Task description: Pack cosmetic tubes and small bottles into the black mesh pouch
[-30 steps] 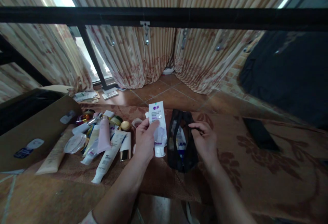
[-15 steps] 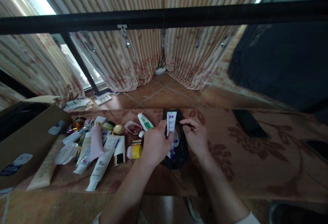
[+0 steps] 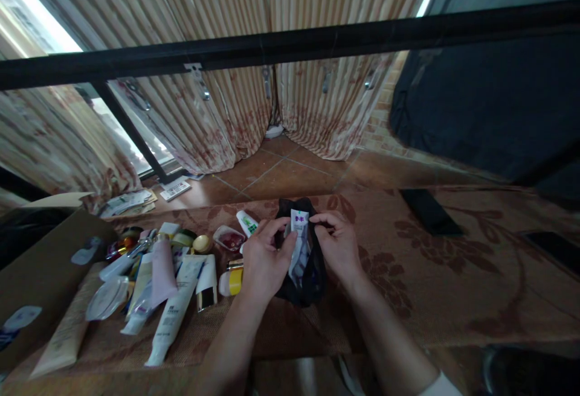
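Note:
A white tube (image 3: 299, 245) with purple lettering stands upright in the mouth of a small black bag (image 3: 315, 287). My left hand (image 3: 265, 257) is closed, thumb and fingertips at the tube's left edge; it may also pinch the bag's rim there. On the other side, my right hand (image 3: 338, 242) pinches the bag's rim near the tube's upper right corner. Just behind my left hand lies a white and green tube (image 3: 247, 223), partly covered. A yellow-banded container (image 3: 234, 282) is close to its wrist.
Left of my hands lie several cosmetics, among them a pink tube (image 3: 162, 272), a long white tube (image 3: 174, 314) and a clear round case (image 3: 107, 298). A cardboard box (image 3: 49, 275) stands at far left. Two dark phones (image 3: 430, 212) rest on the patterned cloth (image 3: 385, 317) to the right.
The white tube sits lower in the bag, and more of its front shows. My left thumb has slid toward its left edge. The view has shifted slightly to the right.

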A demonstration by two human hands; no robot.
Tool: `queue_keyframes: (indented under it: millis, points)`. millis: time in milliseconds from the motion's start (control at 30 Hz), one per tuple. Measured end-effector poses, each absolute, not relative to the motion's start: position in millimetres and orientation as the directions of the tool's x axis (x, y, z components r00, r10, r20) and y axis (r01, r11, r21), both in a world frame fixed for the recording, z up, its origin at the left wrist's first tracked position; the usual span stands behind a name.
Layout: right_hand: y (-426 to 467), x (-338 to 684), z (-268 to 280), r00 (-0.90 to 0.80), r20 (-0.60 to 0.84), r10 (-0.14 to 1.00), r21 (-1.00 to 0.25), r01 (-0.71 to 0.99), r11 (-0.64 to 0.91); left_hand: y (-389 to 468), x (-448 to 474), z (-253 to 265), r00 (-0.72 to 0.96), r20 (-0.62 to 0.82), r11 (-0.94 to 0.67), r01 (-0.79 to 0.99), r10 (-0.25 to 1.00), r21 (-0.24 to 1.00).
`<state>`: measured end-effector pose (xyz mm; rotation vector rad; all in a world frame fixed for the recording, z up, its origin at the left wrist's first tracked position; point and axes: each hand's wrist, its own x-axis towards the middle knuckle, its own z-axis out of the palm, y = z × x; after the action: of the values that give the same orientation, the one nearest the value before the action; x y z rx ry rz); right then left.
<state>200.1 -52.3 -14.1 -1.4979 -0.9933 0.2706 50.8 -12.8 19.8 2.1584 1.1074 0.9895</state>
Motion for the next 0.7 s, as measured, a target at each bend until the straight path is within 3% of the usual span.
queue_keyframes:
  millis: [100,167,233,367,533,600,700]
  points:
    - [-52,201,-13,0.62,0.377,0.688,-0.904,0.407,0.129,-13,47,19,0.541,0.424,-0.683,0.493,0.726,0.539]
    - [-52,202,-13,0.631,0.381,0.676,-0.906,0.401,0.136,-14,45,17,0.647,0.365,-0.736,0.51,0.669,0.445]
    - [-52,203,-13,0.636,0.385,0.668,-0.907,0.393,0.149,-15,45,15,0.722,0.287,-0.758,0.492,0.63,0.428]
    - [-50,205,-15,0.67,0.352,0.654,-0.93,0.331,0.161,-13,45,15,0.697,0.302,-0.719,0.437,0.65,0.54]
    - [-47,207,-16,0.738,0.183,0.65,-0.983,0.132,0.127,-8,40,15,0.373,0.466,-0.581,0.313,0.802,0.751]
    - [-47,207,-17,0.723,0.15,0.675,-0.989,0.113,0.099,-6,38,12,0.291,0.417,-0.495,0.297,0.861,0.816]
    - [-46,206,-20,0.667,0.136,0.733,-0.989,0.137,0.059,-6,37,5,0.264,0.224,-0.294,0.262,0.938,0.919]
